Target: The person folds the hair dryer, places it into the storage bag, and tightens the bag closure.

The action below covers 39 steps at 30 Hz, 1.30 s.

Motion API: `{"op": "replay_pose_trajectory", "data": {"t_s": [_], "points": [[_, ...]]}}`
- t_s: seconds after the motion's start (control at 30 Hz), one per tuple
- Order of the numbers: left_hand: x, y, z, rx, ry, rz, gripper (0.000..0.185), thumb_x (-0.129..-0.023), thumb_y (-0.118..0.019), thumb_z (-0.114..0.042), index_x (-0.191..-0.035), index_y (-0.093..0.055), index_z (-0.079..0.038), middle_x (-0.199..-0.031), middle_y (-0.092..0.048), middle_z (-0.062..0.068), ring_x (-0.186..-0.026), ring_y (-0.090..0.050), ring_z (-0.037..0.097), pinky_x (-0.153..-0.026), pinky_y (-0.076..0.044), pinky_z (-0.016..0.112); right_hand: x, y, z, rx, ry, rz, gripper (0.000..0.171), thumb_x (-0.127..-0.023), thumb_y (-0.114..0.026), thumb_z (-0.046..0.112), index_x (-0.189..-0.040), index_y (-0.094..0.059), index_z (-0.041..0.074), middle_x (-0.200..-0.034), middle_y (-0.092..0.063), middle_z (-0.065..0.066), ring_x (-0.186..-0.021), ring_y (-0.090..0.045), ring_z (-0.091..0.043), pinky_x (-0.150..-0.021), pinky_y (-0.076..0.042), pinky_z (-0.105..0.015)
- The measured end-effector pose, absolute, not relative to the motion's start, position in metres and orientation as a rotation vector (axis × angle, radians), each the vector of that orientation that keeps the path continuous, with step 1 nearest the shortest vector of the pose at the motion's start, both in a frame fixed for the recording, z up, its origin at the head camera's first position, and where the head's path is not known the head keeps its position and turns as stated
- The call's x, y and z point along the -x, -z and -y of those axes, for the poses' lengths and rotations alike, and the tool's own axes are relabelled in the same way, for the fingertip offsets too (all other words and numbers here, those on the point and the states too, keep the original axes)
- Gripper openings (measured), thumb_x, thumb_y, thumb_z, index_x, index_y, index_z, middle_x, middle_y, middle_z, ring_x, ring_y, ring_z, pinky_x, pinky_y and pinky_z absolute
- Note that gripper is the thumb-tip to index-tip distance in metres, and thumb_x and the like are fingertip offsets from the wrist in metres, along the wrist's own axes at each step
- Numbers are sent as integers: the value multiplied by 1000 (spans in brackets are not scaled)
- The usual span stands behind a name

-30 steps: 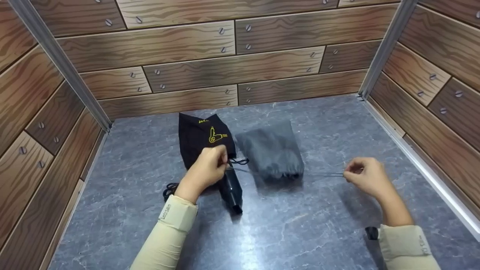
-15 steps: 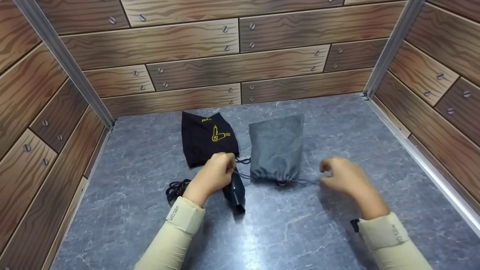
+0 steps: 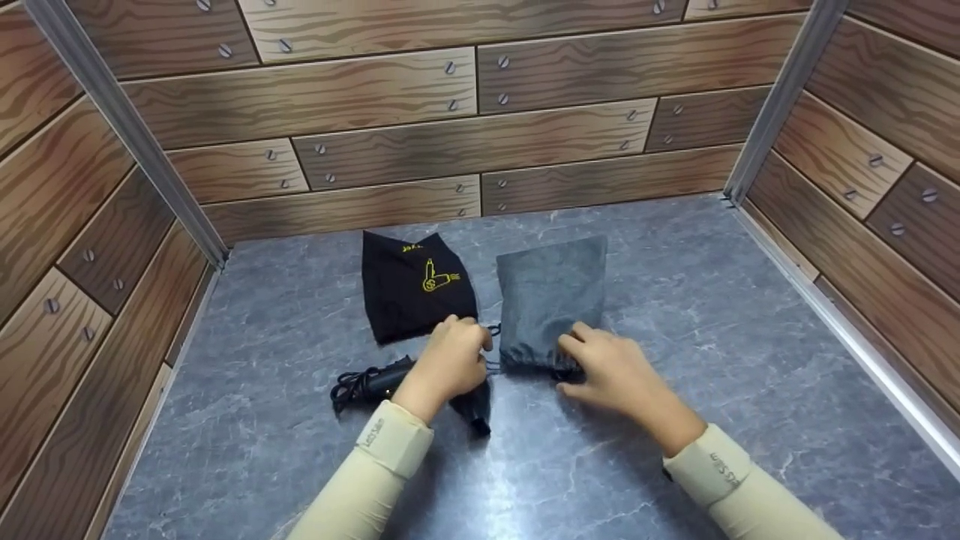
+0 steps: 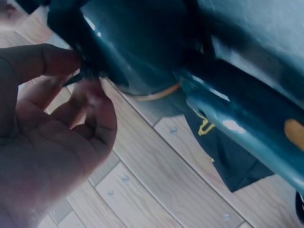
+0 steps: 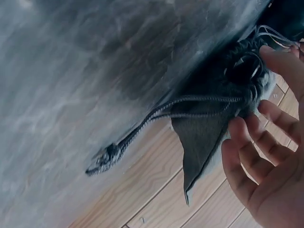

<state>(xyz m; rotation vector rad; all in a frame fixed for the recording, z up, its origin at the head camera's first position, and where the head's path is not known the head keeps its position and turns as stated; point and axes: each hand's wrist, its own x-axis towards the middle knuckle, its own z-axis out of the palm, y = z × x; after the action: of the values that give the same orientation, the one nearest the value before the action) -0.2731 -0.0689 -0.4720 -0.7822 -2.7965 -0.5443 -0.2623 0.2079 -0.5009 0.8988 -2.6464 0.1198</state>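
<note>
A grey drawstring pouch (image 3: 551,292) lies flat on the stone-look table (image 3: 675,300), its gathered mouth (image 5: 240,71) toward me. My right hand (image 3: 571,354) rests on that mouth with fingers (image 5: 251,142) nearly straight beside it. The pouch's loose drawstring (image 5: 190,104) ends in a knot (image 5: 102,159). My left hand (image 3: 478,341) pinches the pouch's other dark drawstring (image 4: 86,73) between thumb and fingers. Under that hand lies a glossy black hair dryer (image 3: 472,409), its body (image 4: 247,118) filling the left wrist view. A black pouch (image 3: 416,289) with a yellow logo sits to the left.
The dryer's coiled cable (image 3: 346,386) lies left of my left wrist. Wood-plank walls (image 3: 465,135) close the table in at the back and on both sides, with metal corner posts (image 3: 780,97).
My right hand has let go of the string it held taut to the right and moved left onto the pouch mouth. The grey pouch has settled flat. My left hand stays put.
</note>
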Motion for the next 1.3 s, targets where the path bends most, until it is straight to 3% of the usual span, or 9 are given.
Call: {"op": "replay_pose_trajectory", "data": {"t_s": [0.1,0.23,0.37,0.5,0.6,0.8,1.03,1.2,1.3], "points": [[273,472,64,776,479,2825,4,-79,-73,-2,-77,-74,-6,-84,-70,9,-80,-55,31,-75,-41,39,263,501,-206,-892,-123,2651,49,-76,-96,41,-109,-70,16,-97,-58,-2,-73,-62,-19,-52,-49,-33],[274,469,60,773,430,2869,24,-77,-79,-6,-64,-59,-11,-75,-63,6,-75,-45,26,-72,-26,36,265,500,-206,-892,-130,2646,43,-78,-95,38,-108,-75,15,-98,-60,-3,-77,-64,-20,-54,-53,-35],[275,467,57,797,420,2882,25,-71,-78,0,-65,-59,-15,-77,-66,3,-74,-55,27,-73,-36,38,266,499,-204,-902,-120,2626,35,-78,-95,36,-98,-75,15,-93,-58,-1,-73,-60,-18,-52,-51,-33],[275,469,62,850,531,2824,32,-69,-72,7,-60,-50,-15,-65,-51,-3,-62,-51,19,-64,-42,35,265,502,-205,-916,-141,2624,29,-77,-93,28,-90,-71,15,-88,-54,0,-71,-57,-17,-51,-49,-33],[275,470,70,851,660,2762,26,-74,-65,12,-64,-58,-11,-69,-51,-2,-65,-47,16,-60,-45,31,265,505,-210,-928,-173,2607,26,-76,-91,20,-86,-67,14,-86,-53,1,-70,-54,-16,-53,-49,-33],[277,469,84,822,833,2665,19,-87,-63,11,-83,-74,-4,-81,-62,8,-75,-57,19,-69,-56,33,268,508,-221,-910,-187,2524,28,-72,-86,9,-86,-62,12,-86,-51,0,-65,-47,-13,-53,-46,-31],[276,469,84,856,900,2670,20,-86,-64,11,-88,-78,-4,-88,-66,7,-84,-67,21,-76,-60,33,268,506,-233,-837,-282,2686,38,-75,-92,21,-91,-59,13,-85,-53,2,-67,-50,-14,-56,-47,-32],[277,468,84,829,900,2706,13,-84,-70,7,-78,-72,-5,-78,-64,5,-72,-59,17,-67,-54,31,267,504,-247,-619,-321,2921,39,-74,-94,40,-79,-66,14,-80,-57,3,-71,-52,-16,-61,-49,-40],[277,467,86,794,917,2765,16,-82,-78,4,-73,-68,-6,-69,-59,-1,-64,-53,13,-61,-49,29,266,507,-253,-580,-318,3008,36,-78,-92,44,-83,-73,14,-84,-62,1,-74,-57,-18,-65,-53,-46]]}}
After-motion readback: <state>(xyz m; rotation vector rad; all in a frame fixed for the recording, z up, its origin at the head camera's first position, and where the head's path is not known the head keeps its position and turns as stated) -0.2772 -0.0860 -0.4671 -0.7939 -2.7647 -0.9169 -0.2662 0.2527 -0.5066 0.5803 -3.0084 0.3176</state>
